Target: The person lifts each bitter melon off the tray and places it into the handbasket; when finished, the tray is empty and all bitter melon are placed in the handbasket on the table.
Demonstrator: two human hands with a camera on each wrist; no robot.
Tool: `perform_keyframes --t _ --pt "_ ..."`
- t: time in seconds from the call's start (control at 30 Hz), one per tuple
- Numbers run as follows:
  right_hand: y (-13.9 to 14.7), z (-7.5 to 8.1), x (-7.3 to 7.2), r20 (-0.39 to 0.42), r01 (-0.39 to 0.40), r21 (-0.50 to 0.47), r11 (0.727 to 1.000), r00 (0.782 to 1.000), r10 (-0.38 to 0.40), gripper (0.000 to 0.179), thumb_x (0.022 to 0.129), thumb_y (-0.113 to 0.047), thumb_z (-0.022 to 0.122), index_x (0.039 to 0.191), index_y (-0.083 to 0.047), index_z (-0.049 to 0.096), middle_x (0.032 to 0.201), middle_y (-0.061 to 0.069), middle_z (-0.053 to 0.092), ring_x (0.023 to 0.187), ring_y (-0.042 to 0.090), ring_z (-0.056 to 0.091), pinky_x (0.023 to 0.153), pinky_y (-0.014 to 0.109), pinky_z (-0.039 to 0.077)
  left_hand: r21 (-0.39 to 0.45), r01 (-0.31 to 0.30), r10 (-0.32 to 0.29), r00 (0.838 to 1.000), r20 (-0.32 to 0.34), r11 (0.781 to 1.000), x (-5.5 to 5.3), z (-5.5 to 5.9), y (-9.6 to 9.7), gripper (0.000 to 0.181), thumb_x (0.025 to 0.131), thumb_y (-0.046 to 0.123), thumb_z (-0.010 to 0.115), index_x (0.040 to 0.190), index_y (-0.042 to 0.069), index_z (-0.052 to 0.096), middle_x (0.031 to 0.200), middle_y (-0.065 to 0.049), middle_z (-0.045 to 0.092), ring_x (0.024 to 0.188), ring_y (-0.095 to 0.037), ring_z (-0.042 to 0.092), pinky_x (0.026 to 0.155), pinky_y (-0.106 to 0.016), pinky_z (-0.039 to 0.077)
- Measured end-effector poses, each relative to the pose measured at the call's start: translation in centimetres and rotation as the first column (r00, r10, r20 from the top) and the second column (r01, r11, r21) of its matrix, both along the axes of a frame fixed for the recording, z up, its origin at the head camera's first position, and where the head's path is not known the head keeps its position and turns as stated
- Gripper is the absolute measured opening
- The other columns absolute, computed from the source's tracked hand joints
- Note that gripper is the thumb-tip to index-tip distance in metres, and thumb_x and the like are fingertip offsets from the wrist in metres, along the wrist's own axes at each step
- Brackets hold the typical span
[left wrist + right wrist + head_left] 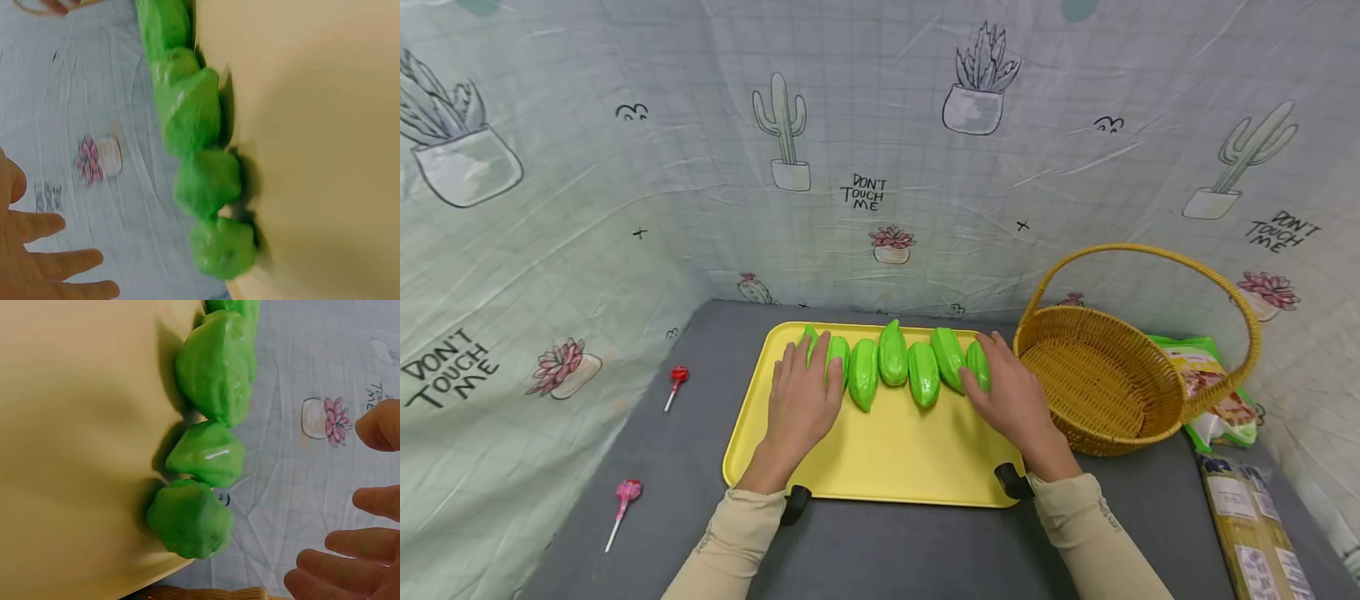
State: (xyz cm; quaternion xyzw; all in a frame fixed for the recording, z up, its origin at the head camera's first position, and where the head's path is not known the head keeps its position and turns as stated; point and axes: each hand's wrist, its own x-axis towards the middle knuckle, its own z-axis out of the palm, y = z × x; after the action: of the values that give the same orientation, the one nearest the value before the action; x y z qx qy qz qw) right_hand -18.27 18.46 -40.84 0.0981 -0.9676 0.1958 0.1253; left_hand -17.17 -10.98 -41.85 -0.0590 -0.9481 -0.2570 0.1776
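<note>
Several glossy green, ridged, tapering vegetable-like pieces [863,375] lie side by side in a row along the far part of a yellow tray [917,458]. Over the row's left end is my left hand [801,400], partly hiding the pieces there. My right hand [1017,404] is at the other end, beside the last green piece [978,365]. Both hands have their fingers extended and hold nothing. In the left wrist view, the fingers [69,262] appear apart from the green pieces [206,181]. A gap also shows between the right fingers [359,550] and the row in the right wrist view.
A wicker basket [1093,321] with a tall handle stands right of the tray. Behind it lies a green-edged packet [1232,421], with long clear packages [1255,525] nearer. A red lollipop [679,375] and a pink one [628,492] lie at left. Printed cloth surrounds the grey table.
</note>
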Motion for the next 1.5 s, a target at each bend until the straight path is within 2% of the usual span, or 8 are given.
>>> perform_keyframes --t 0.17,0.47,0.97,1.07,1.17,1.2,1.33,1.5 --pt "0.3 -0.4 -0.6 0.03 0.016 -0.017 1.0 0.999 -0.015 0.062 0.101 -0.034 0.058 0.151 0.001 0.045 0.15 0.029 0.05 0.11 0.049 0.066 0.089 0.062 0.054 0.091 -0.056 0.051 0.997 0.053 0.994 -0.5 0.6 -2.2 0.053 0.111 0.036 0.035 0.153 0.004 0.045 0.153 -0.03 0.044 0.147 -0.054 0.032 0.117 -0.072 0.026" --pt "0.3 -1.3 -1.6 0.063 0.048 -0.026 0.999 0.997 -0.046 0.062 0.1 -0.03 0.061 0.15 0.002 0.045 0.148 0.032 0.047 0.128 0.051 0.054 0.099 0.065 0.049 0.238 -0.159 0.111 0.973 0.204 0.958 -1.7 -0.8 -6.0 0.064 0.11 0.046 0.027 0.158 0.005 0.035 0.159 -0.023 0.039 0.149 -0.044 0.034 0.118 -0.066 0.029" --pt "0.5 -1.7 -3.1 0.131 0.044 0.059 0.997 0.99 -0.051 0.068 0.098 -0.029 0.067 0.153 0.001 0.04 0.151 0.035 0.042 0.122 0.054 0.057 0.09 0.066 0.053 0.384 -0.267 0.089 0.902 0.423 0.884 -3.1 -3.4 -9.2 0.068 0.11 0.046 0.018 0.162 0.002 0.025 0.167 -0.021 0.027 0.155 -0.042 0.023 0.126 -0.057 0.02" --pt "0.4 -1.7 -3.5 0.157 0.044 0.067 0.997 0.986 -0.054 0.069 0.098 -0.03 0.067 0.154 -0.001 0.039 0.153 0.035 0.04 0.116 0.054 0.061 0.087 0.065 0.054 0.412 -0.31 0.151 0.915 0.373 0.857 -3.2 -3.7 -9.0 0.059 0.109 0.043 0.021 0.123 0.004 0.064 0.119 -0.021 0.066 0.108 -0.039 0.062 0.098 -0.048 0.049" --pt "0.2 -1.8 -4.0 0.184 0.042 0.07 0.997 0.981 -0.055 0.07 0.099 -0.031 0.065 0.155 -0.001 0.038 0.153 0.035 0.039 0.111 0.054 0.062 0.088 0.065 0.053 0.466 -0.363 0.21 0.913 0.348 0.807 -3.5 -3.9 -8.9 0.044 0.108 0.035 0.024 0.072 0.014 0.04 0.066 -0.003 0.038 0.059 -0.021 0.031 0.062 -0.034 0.034" --pt "0.2 -1.9 -4.1 0.191 0.044 0.073 0.996 0.98 -0.057 0.07 0.099 -0.031 0.065 0.155 -0.001 0.037 0.153 0.036 0.039 0.111 0.054 0.062 0.089 0.065 0.052 0.49 -0.381 0.227 0.911 0.345 0.784 -3.7 -4.0 -8.9 0.04 0.107 0.032 0.026 0.07 0.016 0.029 0.063 0.001 0.024 0.058 -0.017 0.018 0.059 -0.032 0.025" --pt "0.3 -2.3 -4.3 0.208 0.05 0.083 0.995 0.976 -0.067 0.069 0.099 -0.031 0.064 0.155 0.0 0.037 0.152 0.036 0.04 0.11 0.054 0.062 0.092 0.065 0.051 0.562 -0.423 0.222 0.893 0.39 0.711 -4.5 -4.3 -9.2 0.04 0.104 0.024 0.027 0.064 0.017 0.029 0.058 0.004 0.021 0.055 -0.014 0.016 0.055 -0.031 0.023" --pt "0.3 -2.7 -4.5 0.209 0.063 0.108 0.992 0.974 -0.085 0.068 0.099 -0.031 0.066 0.153 0.001 0.039 0.149 0.037 0.043 0.108 0.053 0.063 0.089 0.064 0.053 0.6 -0.441 0.209 0.884 0.417 0.667 -5.2 -4.8 -9.6 0.04 0.102 0.018 0.03 0.062 0.016 0.028 0.057 0.005 0.019 0.053 -0.012 0.013 0.053 -0.029 0.02"
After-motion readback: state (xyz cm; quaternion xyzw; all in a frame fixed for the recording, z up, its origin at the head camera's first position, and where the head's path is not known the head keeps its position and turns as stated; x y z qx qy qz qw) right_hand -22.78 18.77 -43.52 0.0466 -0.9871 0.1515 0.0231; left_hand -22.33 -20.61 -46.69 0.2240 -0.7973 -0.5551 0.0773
